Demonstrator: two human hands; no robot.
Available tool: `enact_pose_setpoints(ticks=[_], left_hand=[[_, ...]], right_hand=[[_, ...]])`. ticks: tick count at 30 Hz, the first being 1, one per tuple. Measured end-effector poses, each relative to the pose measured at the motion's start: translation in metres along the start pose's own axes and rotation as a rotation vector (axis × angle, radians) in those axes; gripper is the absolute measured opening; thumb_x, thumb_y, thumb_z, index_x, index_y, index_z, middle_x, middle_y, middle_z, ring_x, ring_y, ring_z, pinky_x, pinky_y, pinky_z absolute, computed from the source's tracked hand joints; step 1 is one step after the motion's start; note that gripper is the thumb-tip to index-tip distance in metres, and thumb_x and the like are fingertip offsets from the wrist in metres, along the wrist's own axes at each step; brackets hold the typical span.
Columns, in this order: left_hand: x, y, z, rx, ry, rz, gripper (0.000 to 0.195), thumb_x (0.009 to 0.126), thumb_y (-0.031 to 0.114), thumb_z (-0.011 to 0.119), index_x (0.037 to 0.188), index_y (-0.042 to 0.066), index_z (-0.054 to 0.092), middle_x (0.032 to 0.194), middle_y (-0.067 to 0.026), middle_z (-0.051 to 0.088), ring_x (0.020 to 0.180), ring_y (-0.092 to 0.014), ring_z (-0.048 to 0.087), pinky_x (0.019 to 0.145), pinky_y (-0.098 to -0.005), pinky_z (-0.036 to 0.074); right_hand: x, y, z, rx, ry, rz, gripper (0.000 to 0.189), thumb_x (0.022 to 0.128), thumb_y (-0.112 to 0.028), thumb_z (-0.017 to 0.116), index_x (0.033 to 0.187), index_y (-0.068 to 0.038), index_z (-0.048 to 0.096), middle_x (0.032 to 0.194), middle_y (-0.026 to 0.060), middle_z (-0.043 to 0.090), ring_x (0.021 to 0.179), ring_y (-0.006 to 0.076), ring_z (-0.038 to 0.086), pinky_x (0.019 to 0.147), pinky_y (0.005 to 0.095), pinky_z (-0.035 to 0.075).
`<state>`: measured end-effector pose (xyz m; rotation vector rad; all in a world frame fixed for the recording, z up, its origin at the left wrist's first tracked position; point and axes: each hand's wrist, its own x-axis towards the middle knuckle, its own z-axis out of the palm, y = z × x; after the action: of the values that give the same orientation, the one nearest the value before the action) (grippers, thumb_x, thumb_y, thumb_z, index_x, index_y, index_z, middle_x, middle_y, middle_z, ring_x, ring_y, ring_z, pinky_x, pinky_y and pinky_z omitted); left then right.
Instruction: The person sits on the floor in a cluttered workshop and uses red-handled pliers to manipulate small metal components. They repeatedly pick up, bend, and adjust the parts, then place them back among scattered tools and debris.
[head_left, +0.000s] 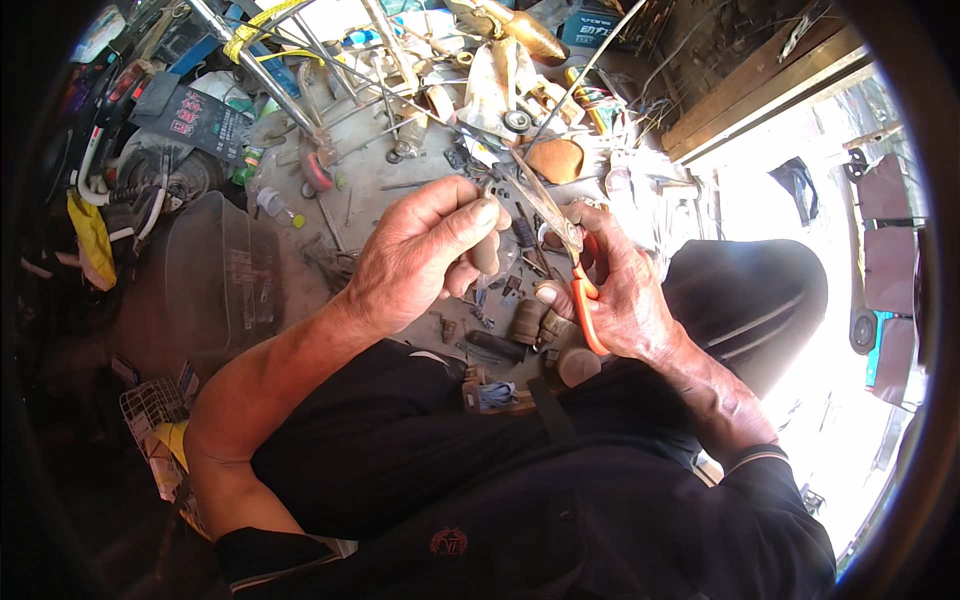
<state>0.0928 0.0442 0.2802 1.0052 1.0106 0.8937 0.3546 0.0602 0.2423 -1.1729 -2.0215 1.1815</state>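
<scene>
My left hand (420, 251) is raised in the middle, its thumb and forefinger pinched on a small grey piece (487, 186). Most of that piece is hidden by the fingers, so its kind is unclear. To the right, my right hand (626, 289) grips a pair of scissors (553, 214) by the orange handles. Their worn, rusty blades point up and to the left, slightly apart. The blade tips lie above and to the right of my left fingertips, with a gap between. Below both hands, small metal parts (529, 321) are scattered on the floor.
At left stands a grey mesh basket (221, 262), with a clear plastic bottle (279, 204) near it. Metal tubes (259, 71) of a frame rise at upper left. Beyond the scissors lies a brown rounded piece (555, 160). A wooden beam (765, 94) borders the bright opening.
</scene>
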Motion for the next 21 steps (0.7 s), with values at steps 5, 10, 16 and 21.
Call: enact_pose_setpoints(ticks=[5, 10, 16, 21], left_hand=[[-0.001, -0.003, 0.004, 0.096, -0.011, 0.023, 0.029, 0.113, 0.028, 0.054, 0.108, 0.002, 0.066, 0.081, -0.0031, 0.066, 0.06, -0.006, 0.053, 0.054, -0.0214, 0.042], [0.001, -0.005, 0.005, 0.178, -0.029, 0.021, 0.031, 0.113, 0.028, 0.054, 0.104, 0.001, 0.065, 0.078, -0.0018, 0.067, 0.059, -0.006, 0.055, 0.054, -0.0219, 0.045], [0.002, -0.005, 0.002, 0.229, -0.069, -0.028, 0.033, 0.113, 0.033, 0.054, 0.108, 0.001, 0.065, 0.076, -0.0021, 0.063, 0.06, -0.007, 0.054, 0.054, -0.0206, 0.042], [0.002, -0.005, 0.001, 0.271, -0.075, -0.003, 0.035, 0.113, 0.035, 0.054, 0.108, 0.001, 0.065, 0.076, -0.0021, 0.063, 0.06, -0.006, 0.054, 0.053, -0.021, 0.043]], right_hand=[[0.003, -0.005, 0.004, -0.094, 0.027, -0.025, 0.077, 0.084, -0.02, 0.093, 0.146, -0.005, 0.049, 0.082, 0.0003, 0.06, 0.073, 0.0115, 0.051, 0.067, 0.0302, 0.048], [0.003, -0.005, 0.008, -0.086, 0.021, -0.023, 0.078, 0.085, -0.021, 0.092, 0.147, -0.004, 0.049, 0.079, 0.0009, 0.06, 0.071, 0.0111, 0.053, 0.066, 0.0305, 0.048], [0.004, 0.001, 0.013, -0.069, 0.061, -0.1, 0.07, 0.087, -0.023, 0.091, 0.142, -0.002, 0.054, 0.076, 0.0018, 0.06, 0.065, 0.0119, 0.052, 0.061, 0.03, 0.047], [0.007, 0.001, 0.009, -0.117, 0.072, -0.156, 0.063, 0.089, -0.023, 0.09, 0.137, -0.001, 0.057, 0.068, 0.001, 0.056, 0.059, 0.0103, 0.048, 0.056, 0.0307, 0.043]])
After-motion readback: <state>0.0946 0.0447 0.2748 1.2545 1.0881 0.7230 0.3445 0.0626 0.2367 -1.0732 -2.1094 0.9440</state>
